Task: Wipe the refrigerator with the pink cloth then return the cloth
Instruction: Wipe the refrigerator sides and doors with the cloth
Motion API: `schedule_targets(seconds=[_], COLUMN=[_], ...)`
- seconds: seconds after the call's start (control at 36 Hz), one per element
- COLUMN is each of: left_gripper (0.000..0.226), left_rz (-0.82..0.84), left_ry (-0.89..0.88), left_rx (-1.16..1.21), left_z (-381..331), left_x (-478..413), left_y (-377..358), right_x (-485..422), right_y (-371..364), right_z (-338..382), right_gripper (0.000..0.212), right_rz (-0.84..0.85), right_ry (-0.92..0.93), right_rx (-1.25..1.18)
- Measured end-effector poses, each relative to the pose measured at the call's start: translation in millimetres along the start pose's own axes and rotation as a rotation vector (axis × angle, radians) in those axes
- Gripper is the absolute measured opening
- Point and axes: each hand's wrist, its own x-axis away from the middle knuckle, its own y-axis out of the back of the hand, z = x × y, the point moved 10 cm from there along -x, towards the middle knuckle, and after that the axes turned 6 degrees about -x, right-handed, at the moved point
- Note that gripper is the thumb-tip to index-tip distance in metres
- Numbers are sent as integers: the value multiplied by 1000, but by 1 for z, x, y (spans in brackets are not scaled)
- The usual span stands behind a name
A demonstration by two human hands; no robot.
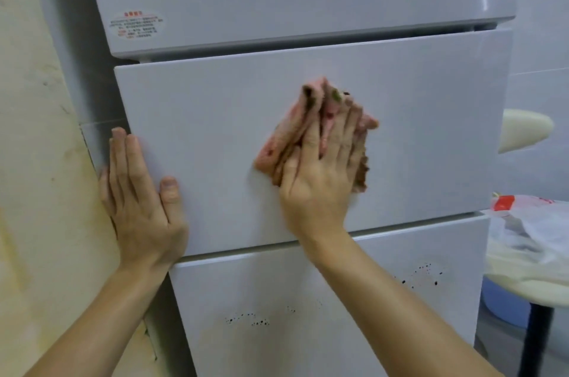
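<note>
A white refrigerator (415, 130) with three stacked door panels fills the view. My right hand (323, 173) presses a crumpled, stained pink cloth (289, 133) flat against the middle panel, fingers spread over it. The cloth sticks out above and to the left of the fingers. My left hand (141, 201) rests flat on the left edge of the same panel, fingers straight, thumb on the front face. The bottom panel (308, 309) shows clusters of small dark specks.
A stained beige wall (37, 161) runs along the left side of the fridge. To the right stand a round table (529, 287) with a plastic bag (529, 222) on it, a pale seat back (523, 130) and a blue tub (502, 299) beneath.
</note>
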Motion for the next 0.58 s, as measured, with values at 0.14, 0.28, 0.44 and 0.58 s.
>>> schedule_targets(seconds=[0.14, 0.28, 0.44, 0.58], left_gripper=[65, 68, 67, 66], left_rz=[-9, 36, 88, 115], left_ry=[-16, -70, -99, -54], left_rx=[-13, -50, -103, -125], left_z=[1, 2, 0, 4], left_x=[0, 3, 6, 8], left_y=[2, 9, 12, 13], right_x=[50, 109, 108, 93], right_y=[-44, -64, -47, -16], right_z=[76, 102, 90, 35], right_gripper=[48, 53, 59, 63], right_rz=[165, 396, 415, 384], right_ry=[292, 514, 576, 474], right_rx=[-44, -23, -5, 15])
